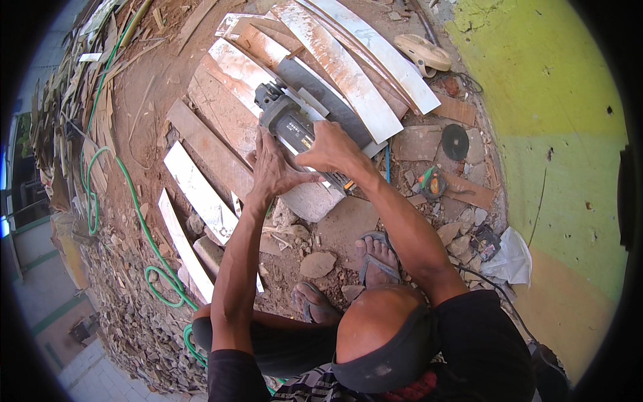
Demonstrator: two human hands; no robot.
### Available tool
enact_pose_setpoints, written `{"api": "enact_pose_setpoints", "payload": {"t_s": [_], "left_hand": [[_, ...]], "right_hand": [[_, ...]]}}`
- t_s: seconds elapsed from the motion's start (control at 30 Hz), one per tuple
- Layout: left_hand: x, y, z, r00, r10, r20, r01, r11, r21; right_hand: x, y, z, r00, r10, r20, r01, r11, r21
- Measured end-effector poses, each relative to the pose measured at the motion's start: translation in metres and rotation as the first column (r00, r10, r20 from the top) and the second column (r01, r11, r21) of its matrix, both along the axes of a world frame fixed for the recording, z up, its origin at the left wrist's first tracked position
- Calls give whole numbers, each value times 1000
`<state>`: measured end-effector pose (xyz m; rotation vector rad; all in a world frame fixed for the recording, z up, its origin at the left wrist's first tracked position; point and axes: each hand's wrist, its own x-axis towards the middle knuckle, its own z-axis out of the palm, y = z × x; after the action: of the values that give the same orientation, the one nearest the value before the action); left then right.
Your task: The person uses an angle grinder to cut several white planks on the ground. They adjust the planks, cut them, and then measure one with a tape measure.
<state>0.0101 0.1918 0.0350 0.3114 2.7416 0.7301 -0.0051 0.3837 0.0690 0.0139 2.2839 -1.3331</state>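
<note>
An angle grinder [292,122] with a dark grey body lies tilted across white-faced boards, its gear head [269,94] pointing away to the upper left. My right hand [333,149] wraps over its body from the right. My left hand [273,165] is against its left side, fingers along the body and thumb stretched across toward the rear end. Both hands cover much of the body, and I cannot make out a disc on the head. Under it are a dark grey strip [311,84] and a long white panel [345,77].
Loose white strips [199,187] and a brown board [209,144] lie left. A black disc [455,142], an orange-green tape measure [431,182] and a tan rounded object [423,53] lie right, before a yellow-green wall [542,100]. A green hose [137,201] winds over rubble; a black cord [499,288] runs right.
</note>
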Motion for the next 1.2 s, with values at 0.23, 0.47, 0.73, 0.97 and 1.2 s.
{"api": "enact_pose_setpoints", "payload": {"t_s": [0.23, 0.47, 0.73, 0.97, 1.2], "left_hand": [[2, -4, -6, 989, -40, -145, 37, 999, -26], [-1, -1, -1, 998, -18, -60, 16, 999, -35], [-1, -2, 0, 998, -24, -61, 23, 1000, -9], [0, -3, -3, 993, -26, -111, 26, 1000, -2], [-2, -6, -15, 990, -20, -138, 23, 1000, 19]], "right_hand": [[4, 2, 7, 1000, 10, 29, -10, 1000, 8], [7, 4, 10, 999, 8, 49, -9, 1000, 23], [12, 6, 11, 999, -14, 39, 13, 1000, 27], [13, 8, 15, 995, 24, 95, -30, 998, 60], [18, 9, 6, 998, 26, 64, -32, 994, 107]]}}
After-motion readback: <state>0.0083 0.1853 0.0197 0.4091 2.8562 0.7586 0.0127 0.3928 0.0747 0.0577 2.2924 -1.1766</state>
